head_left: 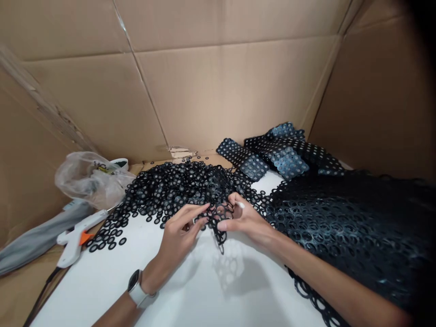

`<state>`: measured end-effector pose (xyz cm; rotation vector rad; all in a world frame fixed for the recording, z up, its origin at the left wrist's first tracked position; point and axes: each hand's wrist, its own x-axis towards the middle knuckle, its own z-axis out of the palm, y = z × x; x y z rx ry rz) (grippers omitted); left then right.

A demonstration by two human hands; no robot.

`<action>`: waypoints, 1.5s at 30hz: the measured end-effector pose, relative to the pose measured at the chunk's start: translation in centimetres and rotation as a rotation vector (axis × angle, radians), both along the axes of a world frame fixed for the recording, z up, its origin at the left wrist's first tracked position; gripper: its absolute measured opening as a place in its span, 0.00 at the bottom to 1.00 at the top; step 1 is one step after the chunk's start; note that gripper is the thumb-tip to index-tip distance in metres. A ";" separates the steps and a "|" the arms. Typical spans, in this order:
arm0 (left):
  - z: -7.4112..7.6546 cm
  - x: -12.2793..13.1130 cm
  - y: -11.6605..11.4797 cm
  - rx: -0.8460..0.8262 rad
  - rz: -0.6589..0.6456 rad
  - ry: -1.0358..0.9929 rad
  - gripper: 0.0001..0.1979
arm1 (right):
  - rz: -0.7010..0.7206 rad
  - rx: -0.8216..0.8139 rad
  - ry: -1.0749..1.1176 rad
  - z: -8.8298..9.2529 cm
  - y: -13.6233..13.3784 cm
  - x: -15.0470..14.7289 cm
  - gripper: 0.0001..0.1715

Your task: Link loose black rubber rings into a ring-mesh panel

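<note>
Between my hands hangs a small web of black rings (218,220), held above the white tabletop (136,272). My left hand (185,225) pinches the web's left side between thumb and fingers; a smartwatch (138,288) is on that wrist. On the other side, my right hand (243,215) grips the web, thumb in front and fingers curled behind. A small pale tip shows at the right fingers, too small to name. Just beyond my hands lies a heap of loose black rings (170,186). How the held rings are joined is too fine to make out.
At the right spreads a large sheet of joined black rings (327,231). Dotted black strips (279,150) lie behind. A white glue gun (76,238) with an orange trigger, a clear plastic bag (93,179) and grey cloth (44,234) are at left. Cardboard walls (238,86) enclose the table.
</note>
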<state>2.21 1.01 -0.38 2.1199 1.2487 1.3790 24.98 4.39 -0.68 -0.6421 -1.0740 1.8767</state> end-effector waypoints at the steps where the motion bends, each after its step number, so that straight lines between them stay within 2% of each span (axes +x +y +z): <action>1: 0.0 -0.1 0.0 -0.031 0.010 -0.015 0.15 | 0.023 0.008 0.026 -0.2 0.0 -0.1 0.49; 4: -0.2 -0.1 0.1 -0.137 0.044 -0.118 0.15 | 0.078 0.075 0.056 -0.8 -0.1 -0.5 0.54; 7: -0.5 0.0 0.3 -0.203 0.082 -0.206 0.16 | 0.035 0.151 -0.016 -0.9 -0.5 -1.1 0.56; 9: -0.7 0.1 0.5 -0.224 0.079 -0.204 0.15 | -0.061 0.179 -0.071 -1.1 -0.7 -1.5 0.53; 12: -1.1 0.2 0.6 -0.266 -0.001 -0.174 0.16 | -0.187 0.256 -0.120 -1.8 -0.7 -2.0 0.44; 16: -1.4 -0.2 0.8 -0.203 -0.083 -0.075 0.17 | -0.183 0.284 -0.051 -2.7 -0.2 -2.3 0.39; 19: -1.5 -1.2 1.2 -0.111 -0.026 -0.031 0.15 | -0.158 0.268 0.028 -2.6 0.4 -1.9 0.41; 21: -1.6 -2.0 1.7 -0.097 0.042 -0.037 0.14 | -0.209 0.260 0.020 -2.1 0.9 -1.4 0.41; 24: -1.9 -3.4 2.5 -0.134 0.118 -0.042 0.15 | -0.322 0.200 -0.006 -1.3 1.6 -0.6 0.43; 27: -2.1 -4.3 3.0 -0.236 0.169 -0.067 0.20 | -0.381 0.157 -0.007 -0.9 1.9 -0.1 0.44; 29: -2.0 -4.3 3.0 -0.279 0.201 -0.045 0.24 | -0.405 0.148 -0.037 -0.9 1.9 -0.1 0.45; 32: -1.4 -3.4 2.4 -0.194 0.223 0.062 0.21 | -0.431 0.126 -0.083 -1.2 1.7 -0.4 0.46; 35: -1.1 -1.9 1.4 -0.060 0.194 0.078 0.16 | -0.425 0.109 -0.083 -1.5 1.3 -1.0 0.46; 37: -1.2 -0.9 0.8 -0.033 0.142 0.042 0.14 | -0.406 0.099 -0.068 -1.7 0.9 -1.5 0.46; 41: -1.7 0.1 0.1 -0.083 0.056 0.000 0.15 | -0.332 0.115 -0.064 -1.8 0.3 -2.0 0.47; 45: -1.9 -0.1 0.3 -0.166 0.032 -0.047 0.17 | -0.273 0.129 -0.079 -2.0 0.2 -2.0 0.46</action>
